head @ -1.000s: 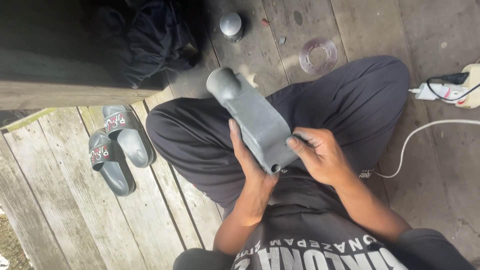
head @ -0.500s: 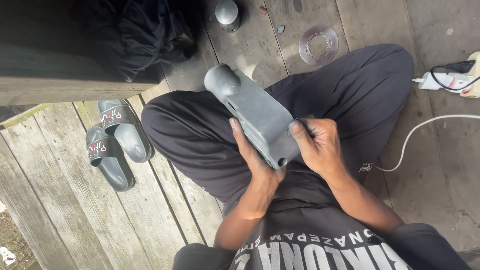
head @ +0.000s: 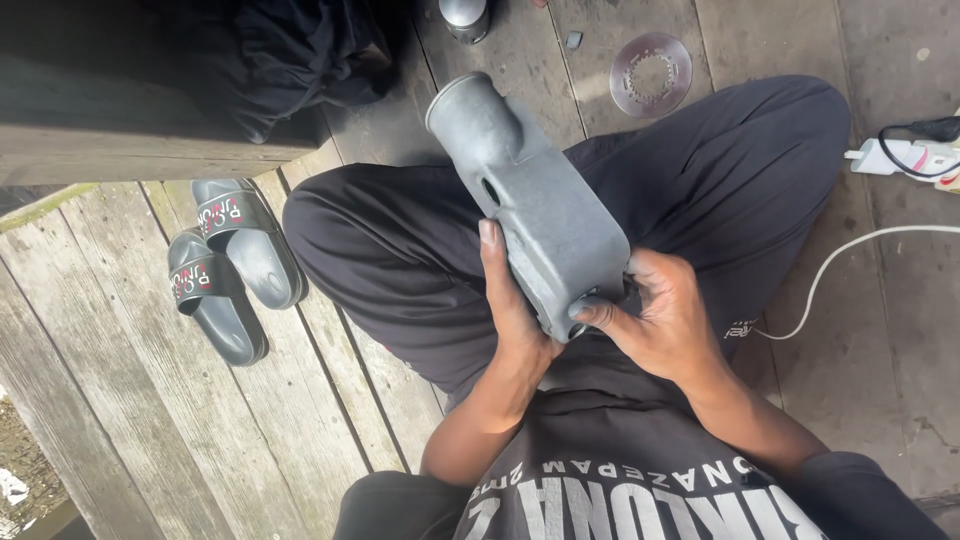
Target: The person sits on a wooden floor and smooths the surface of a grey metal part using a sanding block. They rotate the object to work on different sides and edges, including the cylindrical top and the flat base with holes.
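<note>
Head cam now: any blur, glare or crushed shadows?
Head view: sharp, soft even daylight; grey metal casting and both hands, left hand and right hand, crisp; no glare; dark cloth pile top left loses detail in shadow.

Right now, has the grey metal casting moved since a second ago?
Yes, slightly: the grey metal casting has its tube end higher in view, closer to the ring-shaped disc than before.

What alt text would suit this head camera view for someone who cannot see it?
A seated person's left hand and right hand hold a grey cast-metal housing over crossed legs. Grey slide sandals lie on the wooden planks; a toothed metal ring lies ahead.
</note>
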